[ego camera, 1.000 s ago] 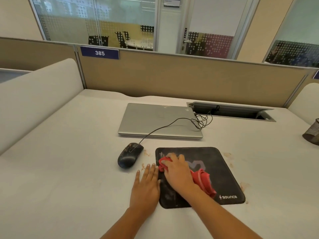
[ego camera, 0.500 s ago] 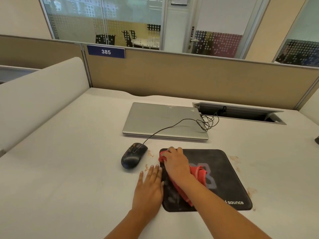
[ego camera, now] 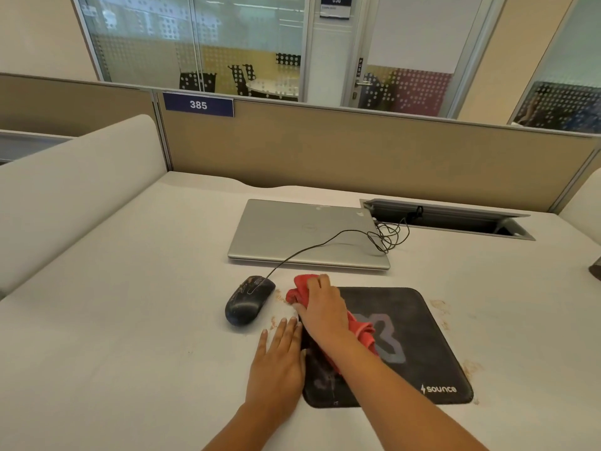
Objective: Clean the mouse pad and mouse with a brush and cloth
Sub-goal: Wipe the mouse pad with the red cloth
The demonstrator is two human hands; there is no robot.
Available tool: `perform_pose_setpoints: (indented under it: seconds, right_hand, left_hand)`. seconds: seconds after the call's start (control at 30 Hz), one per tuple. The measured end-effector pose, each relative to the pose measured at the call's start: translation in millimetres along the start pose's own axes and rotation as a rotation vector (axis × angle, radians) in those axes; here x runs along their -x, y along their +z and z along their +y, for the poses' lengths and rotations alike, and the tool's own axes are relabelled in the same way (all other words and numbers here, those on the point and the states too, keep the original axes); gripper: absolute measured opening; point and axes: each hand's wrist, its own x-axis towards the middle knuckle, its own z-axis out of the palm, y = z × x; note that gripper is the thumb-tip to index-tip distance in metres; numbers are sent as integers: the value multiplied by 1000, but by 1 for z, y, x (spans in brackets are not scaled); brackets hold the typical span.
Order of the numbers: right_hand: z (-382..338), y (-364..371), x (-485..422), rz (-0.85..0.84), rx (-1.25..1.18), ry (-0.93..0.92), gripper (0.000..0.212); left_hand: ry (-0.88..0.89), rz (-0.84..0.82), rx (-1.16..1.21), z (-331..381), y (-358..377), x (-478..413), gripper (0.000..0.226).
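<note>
A black mouse pad (ego camera: pixel 419 327) with a grey logo lies on the white desk. My right hand (ego camera: pixel 322 309) presses a red cloth (ego camera: pixel 300 289) down at the pad's far left corner, and the cloth sticks out past the pad's edge onto the desk. My left hand (ego camera: pixel 278 359) lies flat, fingers together, on the desk against the pad's left edge. A dusty black wired mouse (ego camera: pixel 248 301) sits on the desk left of the pad, a little beyond my left fingertips. No brush is in view.
A closed silver laptop (ego camera: pixel 302 232) lies behind the pad, the mouse cable (ego camera: pixel 325 244) running over its lid to an open cable tray (ego camera: pixel 455 219). Brownish crumbs (ego camera: pixel 439 307) dot the desk around the pad. A beige partition (ego camera: pixel 357 151) closes the far side.
My right hand has pushed the red cloth up and to the left, from the pad's left part to its far left corner and over the edge. My left hand has stayed flat beside the pad.
</note>
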Motion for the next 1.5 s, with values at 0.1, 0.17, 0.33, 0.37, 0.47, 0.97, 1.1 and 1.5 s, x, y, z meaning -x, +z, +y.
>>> perform_pose_setpoints:
  seconds: [0.1, 0.17, 0.33, 0.37, 0.47, 0.97, 1.1, 1.5]
  right_hand:
    - [14, -4, 4, -120, 31, -26, 53]
    - [24, -6, 4, -181, 17, -44, 57]
    - [36, -6, 5, -92, 2, -57, 45]
    - [36, -4, 5, -77, 6, -61, 43]
    - [40, -3, 4, -44, 34, -71, 42]
    - [110, -60, 15, 153, 42, 329, 41]
    - [39, -20, 34, 24, -17, 89, 44]
    - [137, -78, 65, 184, -111, 485, 37]
  left_hand:
    - [-10, 22, 24, 4, -3, -2, 51]
    - [-36, 58, 56, 9, -5, -9, 50]
    - [-78, 66, 57, 28, -5, -30, 53]
    - [-77, 48, 28, 29, -3, -32, 55]
    - [-91, 36, -49, 29, 0, -33, 56]
    - [-73, -8, -217, 31, 1, -33, 57]
    - [-29, 32, -206, 31, 3, -30, 58]
    - [-64, 21, -166, 33, -1, -27, 56]
